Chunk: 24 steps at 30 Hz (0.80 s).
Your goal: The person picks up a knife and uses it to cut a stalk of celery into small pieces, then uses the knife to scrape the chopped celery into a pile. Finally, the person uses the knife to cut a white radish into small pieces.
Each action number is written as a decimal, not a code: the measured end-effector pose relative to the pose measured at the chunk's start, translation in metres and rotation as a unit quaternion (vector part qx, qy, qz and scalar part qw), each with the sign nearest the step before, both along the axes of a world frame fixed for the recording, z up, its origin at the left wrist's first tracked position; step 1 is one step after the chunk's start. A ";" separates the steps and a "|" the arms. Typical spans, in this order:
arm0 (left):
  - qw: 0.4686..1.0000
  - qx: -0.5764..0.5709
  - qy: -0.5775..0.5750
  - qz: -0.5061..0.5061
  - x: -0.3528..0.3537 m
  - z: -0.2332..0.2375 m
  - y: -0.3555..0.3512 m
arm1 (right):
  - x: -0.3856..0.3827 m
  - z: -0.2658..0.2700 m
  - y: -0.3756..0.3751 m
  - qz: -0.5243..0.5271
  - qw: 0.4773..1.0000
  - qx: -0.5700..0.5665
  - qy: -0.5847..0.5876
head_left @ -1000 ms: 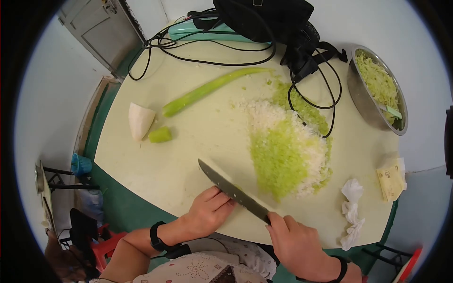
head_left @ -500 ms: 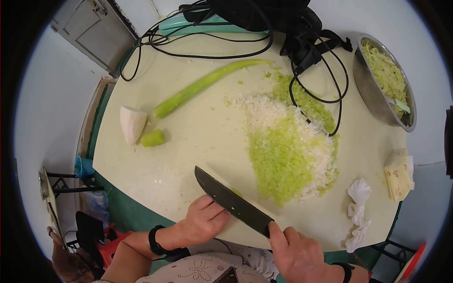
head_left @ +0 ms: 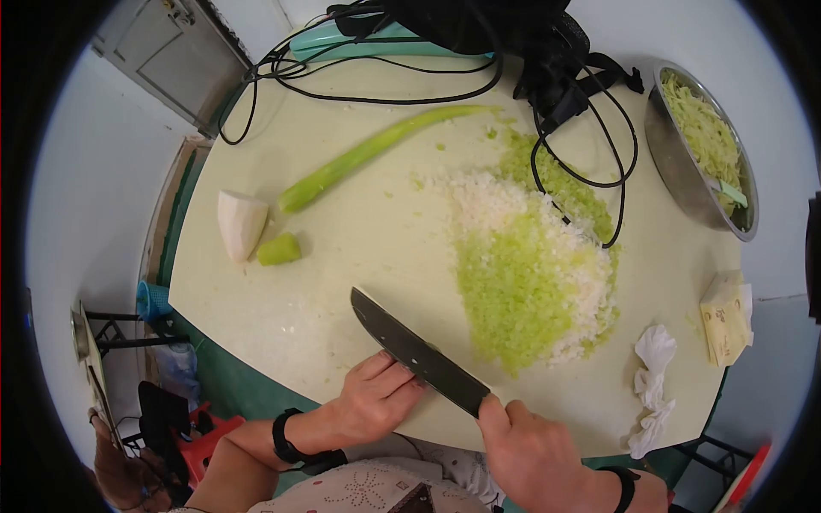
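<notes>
A dark-bladed kitchen knife slants over the near part of the table, its tip toward the upper left. My right hand is wrapped round its handle. Beside the blade's near side, my left hand has curled fingers; what they pinch is hidden by the knife. A sliver of green shows just past the blade's far edge. To the right of the knife lies a heap of finely chopped green and white vegetable. Farther off are a long green stalk, a short green piece and a white vegetable chunk.
A metal bowl of shredded green vegetable stands at the right edge. Black cables trail from a black bag into the chopped heap. Crumpled tissues and a tissue pack lie at the right.
The knife and my right hand have shifted slightly up and left. My left hand stays beside the blade. The whole view has moved a little.
</notes>
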<state>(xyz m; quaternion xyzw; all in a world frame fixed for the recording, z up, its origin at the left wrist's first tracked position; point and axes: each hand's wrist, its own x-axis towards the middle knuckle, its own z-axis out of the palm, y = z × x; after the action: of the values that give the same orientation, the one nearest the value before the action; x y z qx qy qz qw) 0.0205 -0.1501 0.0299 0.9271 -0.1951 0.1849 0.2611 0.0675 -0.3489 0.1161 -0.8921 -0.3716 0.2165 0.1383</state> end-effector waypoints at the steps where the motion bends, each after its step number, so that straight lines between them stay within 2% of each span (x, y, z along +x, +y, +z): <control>1: 1.000 0.001 0.002 -0.003 -0.001 0.000 0.001 | -0.001 0.003 -0.001 -0.002 1.000 -0.002 -0.006; 12: 1.000 0.003 0.008 -0.013 -0.002 0.001 0.002 | -0.009 0.015 -0.014 0.009 0.999 -0.031 -0.025; 24: 1.000 0.006 0.015 -0.014 -0.001 0.001 0.003 | 0.004 0.002 0.001 -0.007 0.999 -0.010 0.041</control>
<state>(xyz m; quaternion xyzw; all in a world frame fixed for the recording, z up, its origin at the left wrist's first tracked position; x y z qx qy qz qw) 0.0196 -0.1476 0.0308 0.9285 -0.2054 0.1664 0.2607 0.0716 -0.3479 0.1180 -0.8865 -0.3568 0.2557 0.1462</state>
